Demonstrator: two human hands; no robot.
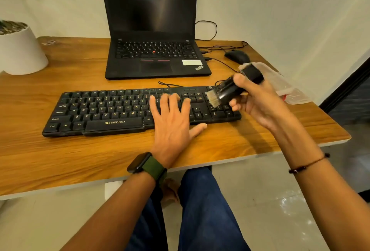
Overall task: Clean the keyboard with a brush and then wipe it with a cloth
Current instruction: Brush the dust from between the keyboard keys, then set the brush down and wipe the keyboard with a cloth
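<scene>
A black keyboard point(104, 110) lies across the wooden table point(60, 158), in front of the laptop. My left hand point(173, 122) rests flat on the keyboard's right-middle keys with straight, spread fingers. My right hand point(254, 100) grips a black brush point(232, 88) by its thick handle. The pale bristles point down and left, over the number pad at the keyboard's right end. I cannot tell whether the bristles touch the keys. No cloth is in view.
An open black laptop point(154, 56) stands behind the keyboard. A black mouse point(237, 56) and cables lie at the back right. A clear plastic package point(288, 88) sits near the right edge. A white plant pot point(20, 52) is at the far left.
</scene>
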